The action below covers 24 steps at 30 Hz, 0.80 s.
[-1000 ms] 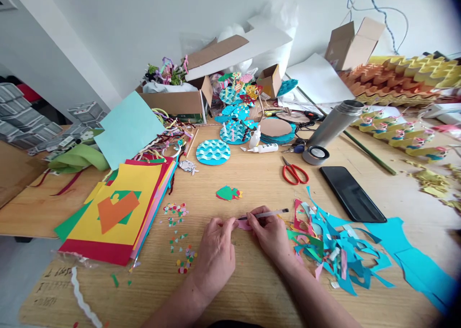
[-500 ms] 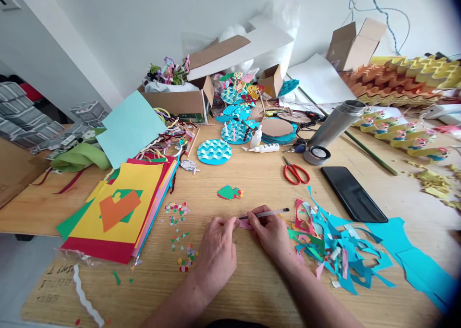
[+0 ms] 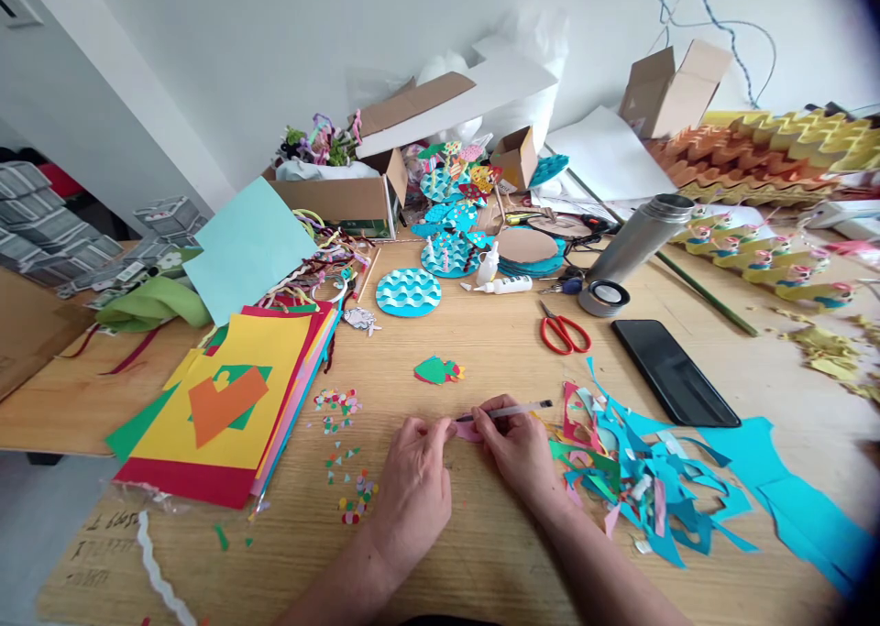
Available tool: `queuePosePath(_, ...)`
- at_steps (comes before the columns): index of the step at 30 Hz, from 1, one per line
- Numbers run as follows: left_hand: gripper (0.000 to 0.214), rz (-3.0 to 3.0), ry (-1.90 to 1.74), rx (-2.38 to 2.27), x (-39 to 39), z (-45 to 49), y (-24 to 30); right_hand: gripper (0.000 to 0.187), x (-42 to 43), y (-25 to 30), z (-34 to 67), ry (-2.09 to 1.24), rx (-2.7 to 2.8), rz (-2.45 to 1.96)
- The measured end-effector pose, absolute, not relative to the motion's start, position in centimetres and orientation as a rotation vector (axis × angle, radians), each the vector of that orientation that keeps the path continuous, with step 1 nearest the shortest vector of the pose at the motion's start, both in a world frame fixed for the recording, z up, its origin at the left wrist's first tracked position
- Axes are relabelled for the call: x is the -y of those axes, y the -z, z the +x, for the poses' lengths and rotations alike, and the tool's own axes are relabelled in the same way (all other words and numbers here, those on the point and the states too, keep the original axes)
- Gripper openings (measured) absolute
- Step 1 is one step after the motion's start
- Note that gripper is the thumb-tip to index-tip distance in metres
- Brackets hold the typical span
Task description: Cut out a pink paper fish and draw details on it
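My left hand (image 3: 416, 484) and my right hand (image 3: 517, 447) meet near the front middle of the wooden table (image 3: 481, 553). Between their fingertips lies a small pink paper piece (image 3: 468, 431), pinched on the left side by my left hand. My right hand also grips a thin white pen (image 3: 509, 411) that points right. A green paper fish (image 3: 437, 369) with coloured scales lies just beyond the hands. Tiny paper bits (image 3: 344, 424) are scattered to the left of my left hand.
A stack of coloured paper sheets (image 3: 226, 397) lies at left. Blue paper scraps (image 3: 653, 488) pile up at right, beside a black phone (image 3: 670, 371), red scissors (image 3: 564, 331), a steel flask (image 3: 639, 236) and a glue bottle (image 3: 505, 284). Cardboard boxes (image 3: 344, 195) and blue wave discs (image 3: 408, 291) stand further back.
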<state>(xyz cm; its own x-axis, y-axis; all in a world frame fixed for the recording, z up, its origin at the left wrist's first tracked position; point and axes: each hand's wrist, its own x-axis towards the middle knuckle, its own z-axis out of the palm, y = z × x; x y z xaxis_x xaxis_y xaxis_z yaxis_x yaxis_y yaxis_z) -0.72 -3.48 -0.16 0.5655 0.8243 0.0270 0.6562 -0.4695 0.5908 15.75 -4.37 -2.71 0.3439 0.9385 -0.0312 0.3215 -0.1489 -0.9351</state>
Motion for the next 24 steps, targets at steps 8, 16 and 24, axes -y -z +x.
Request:
queuePosePath(8, 0.061, 2.268, -0.425, -1.188, 3.55, -0.61, 0.21, 0.029, 4.30, 2.96, 15.80, -0.810, 1.154, -1.681)
queuePosePath(16, 0.063, 2.266, -0.428, -1.189, 3.56, -0.74, 0.31, 0.028, 4.37, 2.98, 15.83, -0.791, 1.159, -1.668)
queuePosePath(24, 0.061, 2.267, -0.424, -1.187, 3.59, -0.73, 0.28, 0.030, 4.39, 3.04, 15.81, -0.806, 1.152, -1.674)
